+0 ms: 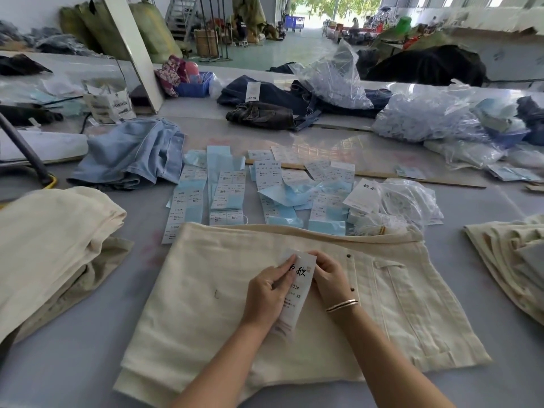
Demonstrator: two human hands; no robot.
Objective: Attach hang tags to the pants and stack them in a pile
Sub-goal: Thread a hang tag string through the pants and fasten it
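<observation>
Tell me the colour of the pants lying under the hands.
Cream, off-white pants; they show best in the head view, the only one given.

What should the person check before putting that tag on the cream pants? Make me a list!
1. Tag in hand: ok. Left hand and right hand both pinch the hang tag.
2. Pants laid flat: ok. The cream pants lie spread on the table.
3. Size readable: ok, XS shows.
4. String or fastener on the tag: cannot tell.
5. Tag already fixed to the pants: cannot tell.
6. Pile to stack on: ok, folded cream pants lie at the left.
</observation>
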